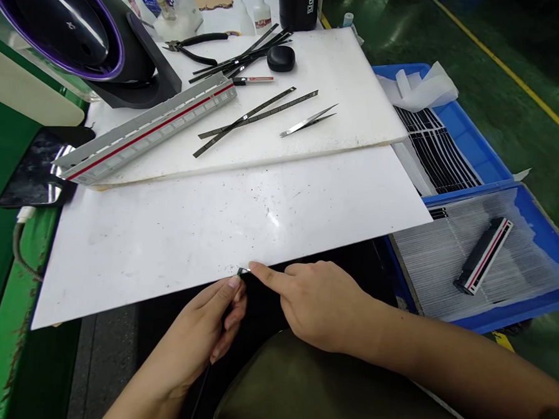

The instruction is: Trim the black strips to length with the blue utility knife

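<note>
Near the front edge of the white sheet (161, 228), my left hand (208, 321) pinches a thin dark strip (240, 271) between thumb and fingers. A thin dark line hangs below that hand and looks like the same strip's tail. My right hand (324, 305) reaches in from the right, index finger stretched to the strip's end and its other fingers curled under. A small shiny bit shows by that fingertip; what the curled fingers hold, if anything, is hidden. Tiny dark specks lie on the sheet just beyond the hands.
On the white foam board (359, 113) lie tweezers (307, 120), loose dark strips (256, 113), a grey slotted holder (157, 131), pliers (194, 45) and a black case (281, 58). A purple-rimmed black fan (69, 23) stands left. Blue trays (493, 155) sit right, one holding a striped block (484, 254).
</note>
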Motion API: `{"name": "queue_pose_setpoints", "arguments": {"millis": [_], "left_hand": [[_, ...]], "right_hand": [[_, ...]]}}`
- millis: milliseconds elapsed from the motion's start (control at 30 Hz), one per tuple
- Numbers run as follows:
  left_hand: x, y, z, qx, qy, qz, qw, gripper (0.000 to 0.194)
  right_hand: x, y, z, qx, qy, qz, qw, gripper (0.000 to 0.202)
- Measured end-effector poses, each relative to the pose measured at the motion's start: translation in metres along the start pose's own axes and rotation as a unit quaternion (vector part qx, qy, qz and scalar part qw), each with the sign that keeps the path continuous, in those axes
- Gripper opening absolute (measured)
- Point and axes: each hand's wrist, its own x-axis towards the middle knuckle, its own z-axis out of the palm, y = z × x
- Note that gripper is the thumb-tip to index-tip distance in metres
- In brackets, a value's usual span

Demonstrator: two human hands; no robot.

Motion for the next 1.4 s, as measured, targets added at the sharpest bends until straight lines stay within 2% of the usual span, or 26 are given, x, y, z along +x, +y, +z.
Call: {"name": "queue_pose_setpoints", "arguments": {"millis": [433,667,900,1133,1400], "left_hand": [[0.001,0.0006,0.0015,-0.001,-0.001,0.006,1.0,0.045],[0.0008,0.0022,0.004,0.004,0.001,0.017,1.0,0.044],[0.0005,0.0028,0.0038,0.01,0.006,0.011,1.0,0.051],[0.0007,0.0017,0.0011,0.013,-0.005,0.014,1.0,0.051],[0.0021,0.0016,0.0022,0.012,-0.004,0.015,1.0,0.05]], "right_hand": [[-0.0003,-0.0025,-0.003,-0.037,-0.02,0.001,0.999,0.062],[-0.0009,-0.0052,-0.001,-0.054,-0.008,0.004,0.998,0.062],[-0.0015,-0.0024,0.0007,-0.044,-0.025,0.01,0.999,0.062],[-0.0006,-0.0026,-0.0016,-0.022,-0.02,0.01,1.0,0.062],[0.0001,-0.0027,-0.0033,-0.044,-0.025,0.006,0.999,0.062]]}}
